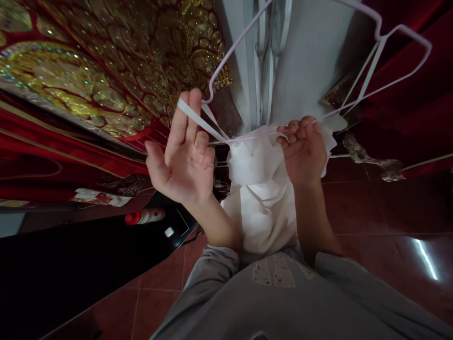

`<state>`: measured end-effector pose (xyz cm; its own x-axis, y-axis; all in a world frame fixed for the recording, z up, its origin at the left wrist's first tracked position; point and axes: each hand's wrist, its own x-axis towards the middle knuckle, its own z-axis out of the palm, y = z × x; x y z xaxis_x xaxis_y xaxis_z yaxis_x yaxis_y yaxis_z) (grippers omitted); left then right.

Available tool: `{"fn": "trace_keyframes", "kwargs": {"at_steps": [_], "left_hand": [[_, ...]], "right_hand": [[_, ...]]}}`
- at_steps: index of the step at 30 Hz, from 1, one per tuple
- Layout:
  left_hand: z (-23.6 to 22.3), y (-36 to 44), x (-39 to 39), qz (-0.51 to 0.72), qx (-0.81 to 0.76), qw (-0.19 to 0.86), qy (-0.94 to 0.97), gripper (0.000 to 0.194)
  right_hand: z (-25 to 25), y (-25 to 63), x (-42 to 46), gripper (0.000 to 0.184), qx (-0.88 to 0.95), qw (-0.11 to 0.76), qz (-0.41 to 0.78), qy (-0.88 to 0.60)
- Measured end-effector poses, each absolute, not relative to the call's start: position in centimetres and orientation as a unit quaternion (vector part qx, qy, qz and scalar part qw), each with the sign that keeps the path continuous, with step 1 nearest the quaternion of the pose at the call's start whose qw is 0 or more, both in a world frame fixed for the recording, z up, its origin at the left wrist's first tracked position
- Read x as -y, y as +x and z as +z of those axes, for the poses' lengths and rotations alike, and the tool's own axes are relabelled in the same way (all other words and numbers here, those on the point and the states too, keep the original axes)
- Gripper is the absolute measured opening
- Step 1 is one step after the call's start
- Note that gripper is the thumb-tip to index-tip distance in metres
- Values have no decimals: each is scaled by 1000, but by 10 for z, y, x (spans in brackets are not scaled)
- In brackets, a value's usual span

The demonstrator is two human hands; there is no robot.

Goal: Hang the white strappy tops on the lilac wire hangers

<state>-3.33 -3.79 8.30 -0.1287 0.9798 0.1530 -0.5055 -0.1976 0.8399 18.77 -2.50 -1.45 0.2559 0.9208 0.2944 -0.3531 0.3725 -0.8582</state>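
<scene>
A lilac clothes hanger (230,52) stretches across the view above a white garment (262,208) with thin straps. My left hand (187,160) is palm up, with a white strap loop (200,118) hooked round its raised index and middle fingers. Those fingertips are beside the hanger's left notch, while the ring and little fingers curl in and the thumb stands apart. The fingers of my right hand (304,151) are curled on the hanger's lower bar, close to the garment's top edge. Another white strap (368,71) passes over the hanger's right notch.
Red garments with gold sequins (170,52) hang at the left. Dark red cloth (417,118) hangs on the right, and pale grey fabric with ribbons (300,61) hangs behind. A black table (88,264) at lower left carries a red-capped bottle (146,216) and a small white item (169,232).
</scene>
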Motion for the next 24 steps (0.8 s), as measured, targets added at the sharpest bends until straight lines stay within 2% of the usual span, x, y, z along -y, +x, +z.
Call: {"fn": "trace_keyframes", "kwargs": {"at_steps": [3,5,8,10,11,15,19,24], "left_hand": [[71,-36,41,722,-314,491,373,90],[55,-41,43,743,-344,441,367,84],[31,-45,40,753,-385,398,356,52],[21,-42,37,738,-390,419,357,28],[19,-39,36,724,-389,438,363,24],[19,-17,37,681,-383,493,383,30],[26,4,45,658,-370,526,391,26],[31,14,49,648,-380,528,396,33]], "right_hand": [[-8,183,28,30,403,724,442,-343],[-4,182,29,29,383,734,446,-341],[-4,185,29,25,387,733,450,-333],[-7,187,28,23,405,724,445,-337],[-9,187,27,23,411,721,440,-343],[-13,186,28,24,425,711,419,-372],[-7,185,32,26,408,717,432,-364],[1,186,41,21,398,718,461,-337]]}}
